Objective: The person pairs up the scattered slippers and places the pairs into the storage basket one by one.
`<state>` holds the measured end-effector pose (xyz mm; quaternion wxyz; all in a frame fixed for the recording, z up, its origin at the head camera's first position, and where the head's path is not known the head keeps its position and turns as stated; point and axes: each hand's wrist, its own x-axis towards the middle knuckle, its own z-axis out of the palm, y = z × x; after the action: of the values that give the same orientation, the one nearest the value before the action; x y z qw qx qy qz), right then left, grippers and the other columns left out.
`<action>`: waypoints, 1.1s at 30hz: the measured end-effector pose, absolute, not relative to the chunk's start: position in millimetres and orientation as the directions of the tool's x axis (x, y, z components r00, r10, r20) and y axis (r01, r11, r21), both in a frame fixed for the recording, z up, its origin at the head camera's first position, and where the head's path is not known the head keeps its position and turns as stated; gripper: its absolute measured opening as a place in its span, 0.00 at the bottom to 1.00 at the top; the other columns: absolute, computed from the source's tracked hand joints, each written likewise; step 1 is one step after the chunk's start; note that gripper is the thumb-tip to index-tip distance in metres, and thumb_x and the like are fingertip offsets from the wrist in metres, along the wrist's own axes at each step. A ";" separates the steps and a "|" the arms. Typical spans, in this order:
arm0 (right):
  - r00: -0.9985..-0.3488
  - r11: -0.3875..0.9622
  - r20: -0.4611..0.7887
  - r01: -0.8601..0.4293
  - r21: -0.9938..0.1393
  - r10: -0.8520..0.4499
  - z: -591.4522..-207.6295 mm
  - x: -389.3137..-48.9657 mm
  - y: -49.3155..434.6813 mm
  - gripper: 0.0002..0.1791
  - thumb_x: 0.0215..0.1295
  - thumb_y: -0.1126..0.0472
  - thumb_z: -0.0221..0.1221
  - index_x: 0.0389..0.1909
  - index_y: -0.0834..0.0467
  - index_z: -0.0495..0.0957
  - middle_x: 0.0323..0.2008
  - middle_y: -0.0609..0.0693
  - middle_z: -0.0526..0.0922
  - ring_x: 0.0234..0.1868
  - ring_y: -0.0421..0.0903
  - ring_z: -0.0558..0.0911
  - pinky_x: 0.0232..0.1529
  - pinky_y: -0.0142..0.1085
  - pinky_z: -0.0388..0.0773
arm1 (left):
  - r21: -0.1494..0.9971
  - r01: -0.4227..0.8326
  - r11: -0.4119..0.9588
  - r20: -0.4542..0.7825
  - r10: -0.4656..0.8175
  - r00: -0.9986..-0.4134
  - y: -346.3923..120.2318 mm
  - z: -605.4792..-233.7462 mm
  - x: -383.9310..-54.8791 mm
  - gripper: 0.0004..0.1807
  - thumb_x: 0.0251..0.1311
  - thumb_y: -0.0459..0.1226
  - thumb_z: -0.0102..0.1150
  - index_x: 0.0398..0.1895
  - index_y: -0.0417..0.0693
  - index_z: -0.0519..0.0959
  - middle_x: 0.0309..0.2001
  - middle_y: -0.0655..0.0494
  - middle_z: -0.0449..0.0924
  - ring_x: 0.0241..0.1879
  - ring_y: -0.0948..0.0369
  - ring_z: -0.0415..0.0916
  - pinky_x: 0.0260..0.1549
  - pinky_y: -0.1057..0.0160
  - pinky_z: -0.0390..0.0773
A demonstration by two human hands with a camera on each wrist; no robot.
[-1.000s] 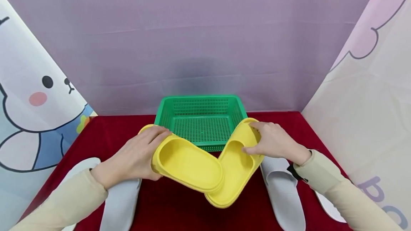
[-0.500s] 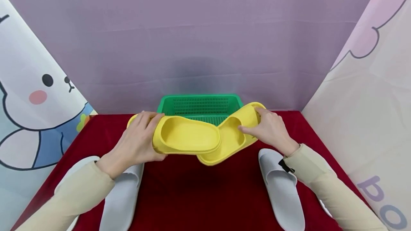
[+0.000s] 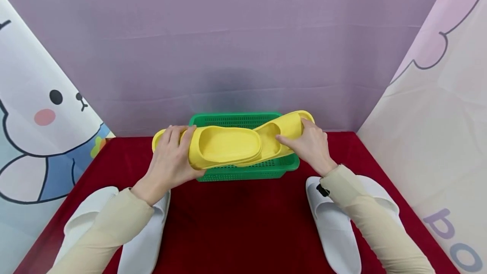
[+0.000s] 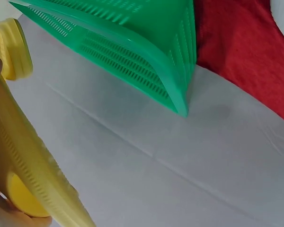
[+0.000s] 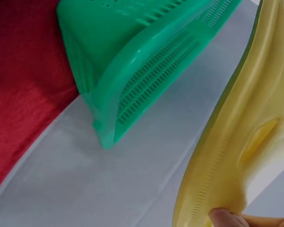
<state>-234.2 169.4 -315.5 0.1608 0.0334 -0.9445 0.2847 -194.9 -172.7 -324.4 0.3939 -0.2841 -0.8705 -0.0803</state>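
White slippers (image 3: 142, 238) along the red cloth's (image 3: 243, 227) left edge. Left hand (image 3: 171, 162) clamped round left yellow slipper (image 3: 230, 143), toe left, long axis basically sideways. Heels overlapping midair, partly covering green basket (image 3: 243, 175) near far edge. Right yellow slipper (image 3: 291, 126), toe right, slanting slightly, pinched by right hand (image 3: 312, 145). Another white pair (image 3: 336, 236), right edge.

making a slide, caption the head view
Left hand and right hand grip yellow slippers, partly hiding a perforated green basket.
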 end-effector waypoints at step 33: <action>-0.943 0.812 0.328 -0.148 -0.565 0.056 -322.5 -227.5 141.0 0.49 0.45 0.35 0.60 0.61 0.65 0.63 0.55 0.61 0.73 0.48 0.58 0.75 0.53 0.54 0.68 | -0.138 0.425 0.894 0.768 0.367 -0.524 -143.6 -345.2 -193.0 0.50 0.22 0.54 0.69 0.56 0.38 0.67 0.49 0.38 0.70 0.48 0.44 0.67 0.48 0.50 0.72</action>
<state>-227.5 141.0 -322.5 0.1671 0.0244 -0.9370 0.3057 -193.0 -143.6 -345.2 0.4317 -0.2273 -0.8722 -0.0336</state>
